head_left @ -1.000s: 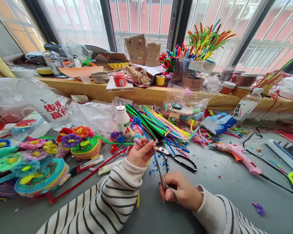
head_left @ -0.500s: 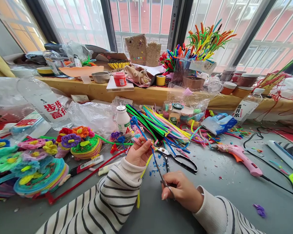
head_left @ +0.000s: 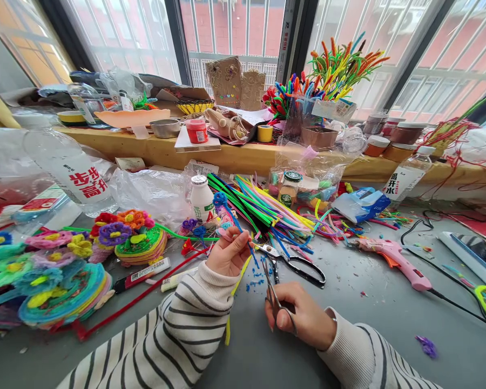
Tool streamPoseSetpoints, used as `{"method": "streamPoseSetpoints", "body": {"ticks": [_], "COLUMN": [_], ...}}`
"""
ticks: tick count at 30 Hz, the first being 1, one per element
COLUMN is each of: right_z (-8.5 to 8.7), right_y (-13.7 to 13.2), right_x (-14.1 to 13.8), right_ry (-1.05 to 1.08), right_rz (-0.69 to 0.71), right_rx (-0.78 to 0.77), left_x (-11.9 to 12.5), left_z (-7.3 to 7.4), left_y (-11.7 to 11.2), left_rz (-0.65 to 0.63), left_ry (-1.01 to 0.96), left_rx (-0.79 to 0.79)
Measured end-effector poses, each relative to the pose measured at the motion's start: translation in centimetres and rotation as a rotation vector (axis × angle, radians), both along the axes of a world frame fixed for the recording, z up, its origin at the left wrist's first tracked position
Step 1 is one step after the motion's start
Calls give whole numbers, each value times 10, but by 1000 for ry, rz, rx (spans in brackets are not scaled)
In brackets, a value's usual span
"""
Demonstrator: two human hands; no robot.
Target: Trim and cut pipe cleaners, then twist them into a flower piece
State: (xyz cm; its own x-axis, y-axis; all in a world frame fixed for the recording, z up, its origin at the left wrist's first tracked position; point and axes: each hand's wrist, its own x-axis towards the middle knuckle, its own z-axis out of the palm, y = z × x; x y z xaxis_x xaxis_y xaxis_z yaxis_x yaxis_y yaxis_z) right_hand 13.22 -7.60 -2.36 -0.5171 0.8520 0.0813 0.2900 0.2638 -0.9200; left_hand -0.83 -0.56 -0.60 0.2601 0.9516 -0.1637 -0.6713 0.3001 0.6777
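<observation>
And the snip looks made: the left hand (head_left: 227, 254) still pinches the blue pipe cleaner (head_left: 220, 201) over the middle of the worktop (head_left: 372, 319), its stem now ending just below the fingers, while the right hand (head_left: 302, 320), wrapped around the small scissors (head_left: 272, 289), has drawn them clear, blades parted.

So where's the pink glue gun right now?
In the head view the glue gun lies on the grey table, to the right of the right hand and the black scissors, just in front of the blue pouch.
</observation>
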Motion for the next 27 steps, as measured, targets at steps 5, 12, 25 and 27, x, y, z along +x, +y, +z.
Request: {"method": "streamPoseSetpoints", "body": {"ticks": [5,12,25,27], "right_z": [2,-2,-5,-3], "right_y": [0,0,2,2], "right_x": [-1,-2,-4,-4], "right_ry": [-43,-35,-52,-46], "right_rz": [20,-29,-133,-110], "right_rx": [11,38,35,22], "left_x": [5,6,2,2], "left_z": [0,3,2,2], "left_y": [0,-4,-4,-4], "left_rz": [-44,-62,-73,-88], "left_ry": [55,54,11,10], "left_rx": [-6,52,55,57]}}
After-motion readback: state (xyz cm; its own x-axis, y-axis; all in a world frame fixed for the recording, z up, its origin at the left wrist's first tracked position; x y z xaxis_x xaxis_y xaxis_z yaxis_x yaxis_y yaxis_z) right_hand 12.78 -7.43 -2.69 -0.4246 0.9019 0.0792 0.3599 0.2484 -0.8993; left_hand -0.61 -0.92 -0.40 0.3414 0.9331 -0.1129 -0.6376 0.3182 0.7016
